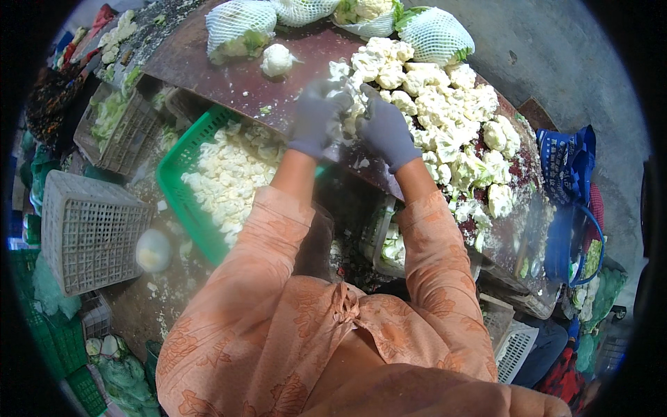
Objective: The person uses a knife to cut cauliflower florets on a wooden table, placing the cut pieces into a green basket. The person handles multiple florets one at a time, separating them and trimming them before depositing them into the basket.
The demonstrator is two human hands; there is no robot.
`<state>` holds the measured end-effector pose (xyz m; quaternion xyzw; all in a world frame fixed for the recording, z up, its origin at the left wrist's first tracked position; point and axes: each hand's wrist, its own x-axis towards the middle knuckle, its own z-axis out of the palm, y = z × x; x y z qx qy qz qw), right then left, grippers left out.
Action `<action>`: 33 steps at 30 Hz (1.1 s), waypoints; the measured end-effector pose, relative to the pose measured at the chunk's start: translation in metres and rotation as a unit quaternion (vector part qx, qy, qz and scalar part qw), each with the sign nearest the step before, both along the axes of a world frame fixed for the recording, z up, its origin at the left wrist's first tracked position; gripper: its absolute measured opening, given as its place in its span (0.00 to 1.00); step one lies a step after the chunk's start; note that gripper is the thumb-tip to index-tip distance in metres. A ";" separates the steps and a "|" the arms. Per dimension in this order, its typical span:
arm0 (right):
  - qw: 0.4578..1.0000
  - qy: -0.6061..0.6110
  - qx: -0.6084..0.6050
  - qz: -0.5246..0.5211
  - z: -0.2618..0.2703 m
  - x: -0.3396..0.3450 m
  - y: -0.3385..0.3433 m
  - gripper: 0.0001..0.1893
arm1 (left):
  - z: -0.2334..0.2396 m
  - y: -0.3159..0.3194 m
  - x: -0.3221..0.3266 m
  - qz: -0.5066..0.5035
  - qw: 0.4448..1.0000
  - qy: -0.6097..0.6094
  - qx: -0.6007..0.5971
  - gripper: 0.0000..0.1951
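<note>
My left hand (318, 120), in a grey glove and blurred, is curled at the near edge of the dark red table (219, 73). A pale cauliflower piece (337, 89) shows at its fingers. Close by on the right is my right hand (386, 127), also gloved, with bent fingers beside the left edge of a cauliflower floret heap (432, 99). Whether it grips anything is hidden. Below my left hand, a green plastic basket (174, 156) holds many cut florets (229, 177). A small trimmed cauliflower head (277, 60) lies left of the heap.
Cauliflowers in white foam nets (436, 35) line the table's far edge. A grey crate (96, 229) and a pale round object (153, 250) are at left. Another crate (383, 245) stands under the table by my right forearm. A blue bag (565, 161) and blue bucket (565, 250) are at right.
</note>
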<state>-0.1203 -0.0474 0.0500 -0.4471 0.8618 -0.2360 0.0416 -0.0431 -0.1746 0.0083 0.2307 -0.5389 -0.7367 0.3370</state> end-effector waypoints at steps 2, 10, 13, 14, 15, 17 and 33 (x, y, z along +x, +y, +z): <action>1.000 0.006 0.006 0.010 -0.001 0.002 0.003 0.31 | 0.003 0.000 0.002 0.003 1.000 -0.018 -0.015 0.14; 0.995 0.035 0.067 -0.065 -0.014 -0.015 0.007 0.31 | -0.001 0.002 0.002 -0.040 0.998 -0.034 -0.025 0.14; 0.994 0.011 0.055 -0.097 -0.015 -0.029 0.022 0.34 | -0.002 0.002 -0.001 -0.058 0.982 0.033 0.179 0.13; 0.993 0.018 0.046 -0.106 -0.016 -0.033 0.023 0.33 | -0.003 0.001 -0.001 -0.075 0.987 0.024 0.141 0.16; 0.991 0.014 0.042 -0.126 -0.017 -0.035 0.024 0.32 | -0.003 -0.003 -0.006 -0.080 0.986 0.032 0.142 0.19; 0.991 0.001 -0.001 -0.131 -0.018 -0.040 0.029 0.31 | -0.003 -0.009 -0.017 -0.036 0.988 -0.144 -0.034 0.27; 0.988 -0.111 -0.096 -0.052 -0.030 -0.011 0.065 0.31 | 0.000 -0.141 -0.033 0.227 0.748 -0.320 -0.535 0.33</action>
